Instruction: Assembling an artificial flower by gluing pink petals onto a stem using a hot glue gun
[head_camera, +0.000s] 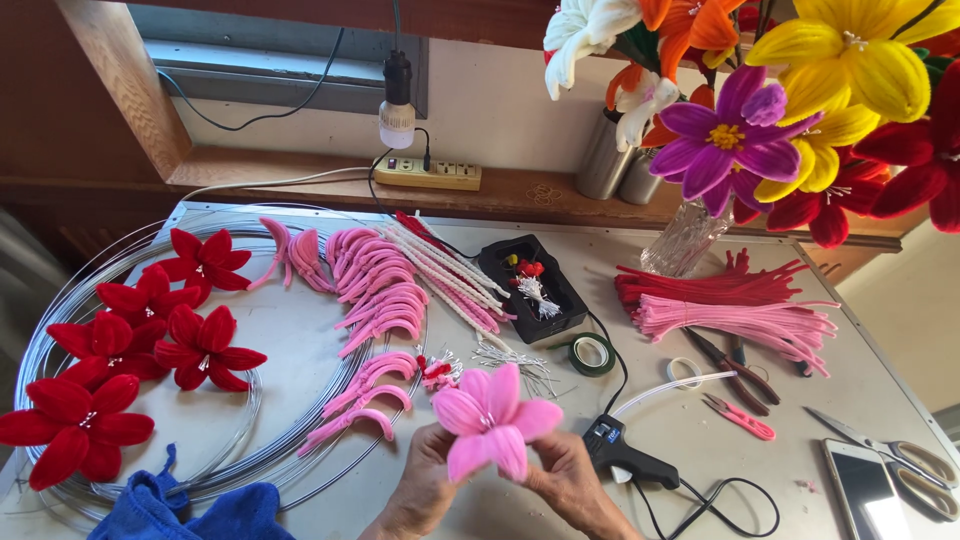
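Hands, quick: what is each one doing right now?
Left hand: closed on the pink flower, gripping from below.
Right hand: closed on the same pink flower, fingers at a petal.

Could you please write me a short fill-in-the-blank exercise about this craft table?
1. Both hands, left hand and right hand, hold a ____ flower.
2. The finished flowers lying inside the wire coil are ____.
3. The black glue gun lies just to the ____ of the right hand.
4. The scissors lie beside a ____ at the table's right edge.

Missing words: pink; red; right; phone
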